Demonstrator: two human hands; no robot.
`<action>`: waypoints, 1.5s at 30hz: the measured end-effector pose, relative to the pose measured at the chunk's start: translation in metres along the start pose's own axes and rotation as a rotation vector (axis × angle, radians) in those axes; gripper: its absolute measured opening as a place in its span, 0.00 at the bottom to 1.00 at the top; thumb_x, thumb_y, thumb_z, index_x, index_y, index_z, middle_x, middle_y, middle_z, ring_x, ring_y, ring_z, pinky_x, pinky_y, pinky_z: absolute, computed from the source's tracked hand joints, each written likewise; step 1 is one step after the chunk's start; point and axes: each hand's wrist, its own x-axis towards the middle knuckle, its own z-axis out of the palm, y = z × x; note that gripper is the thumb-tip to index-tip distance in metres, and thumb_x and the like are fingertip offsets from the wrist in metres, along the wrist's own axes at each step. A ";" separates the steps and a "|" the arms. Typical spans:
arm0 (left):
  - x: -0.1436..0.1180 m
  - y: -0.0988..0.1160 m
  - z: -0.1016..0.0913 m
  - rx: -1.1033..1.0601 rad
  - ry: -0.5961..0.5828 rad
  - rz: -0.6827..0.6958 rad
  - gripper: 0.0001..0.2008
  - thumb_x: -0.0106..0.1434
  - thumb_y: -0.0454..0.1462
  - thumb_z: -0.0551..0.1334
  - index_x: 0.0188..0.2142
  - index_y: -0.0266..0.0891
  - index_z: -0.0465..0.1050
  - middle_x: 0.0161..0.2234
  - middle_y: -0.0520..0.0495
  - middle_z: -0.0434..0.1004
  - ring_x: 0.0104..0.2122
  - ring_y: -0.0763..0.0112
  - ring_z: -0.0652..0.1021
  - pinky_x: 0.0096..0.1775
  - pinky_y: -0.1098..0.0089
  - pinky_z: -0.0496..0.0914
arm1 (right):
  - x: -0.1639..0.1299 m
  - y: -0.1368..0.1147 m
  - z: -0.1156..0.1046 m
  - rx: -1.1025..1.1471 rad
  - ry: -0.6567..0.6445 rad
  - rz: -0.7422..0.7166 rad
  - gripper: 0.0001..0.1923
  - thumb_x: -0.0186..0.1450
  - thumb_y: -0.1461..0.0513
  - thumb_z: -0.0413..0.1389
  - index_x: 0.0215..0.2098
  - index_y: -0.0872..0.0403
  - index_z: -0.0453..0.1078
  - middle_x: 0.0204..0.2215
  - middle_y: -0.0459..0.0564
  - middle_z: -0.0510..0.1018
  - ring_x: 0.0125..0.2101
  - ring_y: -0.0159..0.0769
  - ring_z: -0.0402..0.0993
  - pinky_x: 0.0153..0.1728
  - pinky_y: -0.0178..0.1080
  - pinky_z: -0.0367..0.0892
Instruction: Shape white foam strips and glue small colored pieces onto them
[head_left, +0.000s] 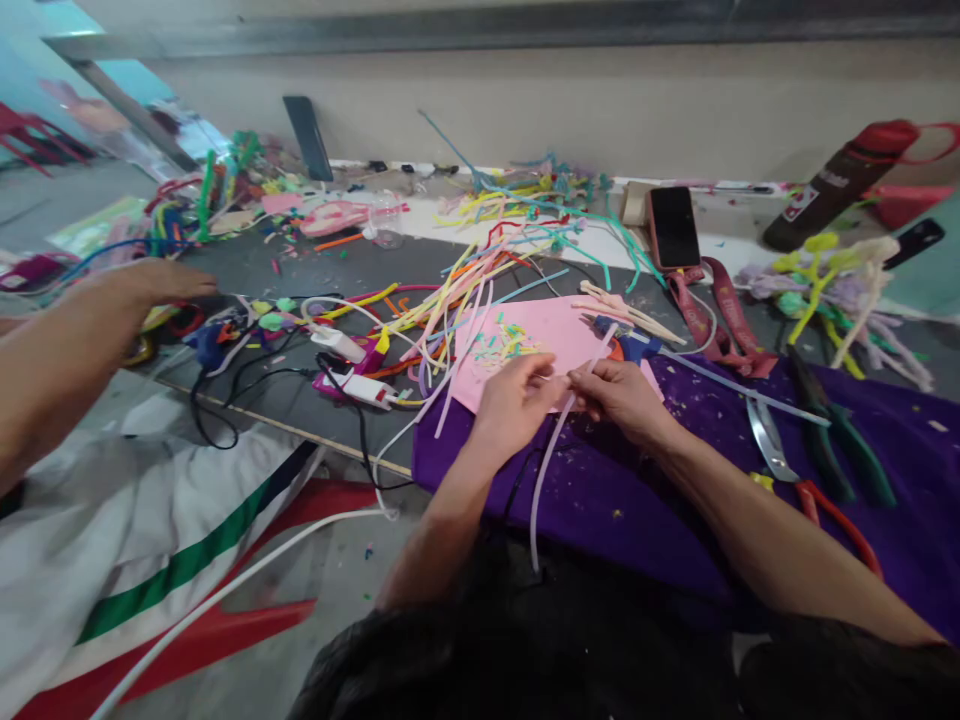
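Observation:
A pale lilac pipe cleaner (537,500) curves down from my right hand (619,398), which pinches it partway along; its other end sticks up past the fingers. My left hand (514,405) meets the right one at the fingertips, its fingers closed in a pinch. Whatever lies between those left fingertips is too small to make out. Both hands are over the near edge of a pink sheet (574,325) strewn with small coloured clippings (508,342). Just beyond my right hand lies a blue glue gun (639,348) with a long translucent glue stick (750,390).
Scissors (771,445) and green-handled pliers (832,430) lie right on purple cloth (675,545). Behind are loose pipe cleaners (480,290), a phone (673,228) and a dark bottle (829,190). Chargers (364,388) with cables sit left. Another person's arm (82,340) reaches in from the left.

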 end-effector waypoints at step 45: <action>-0.015 -0.044 -0.064 0.885 0.405 -0.192 0.14 0.59 0.42 0.56 0.42 0.42 0.72 0.41 0.44 0.72 0.36 0.62 0.74 0.36 0.66 0.65 | -0.001 0.005 0.005 0.001 -0.033 0.051 0.13 0.57 0.54 0.55 0.24 0.56 0.66 0.17 0.43 0.71 0.12 0.22 0.59 0.13 0.29 0.52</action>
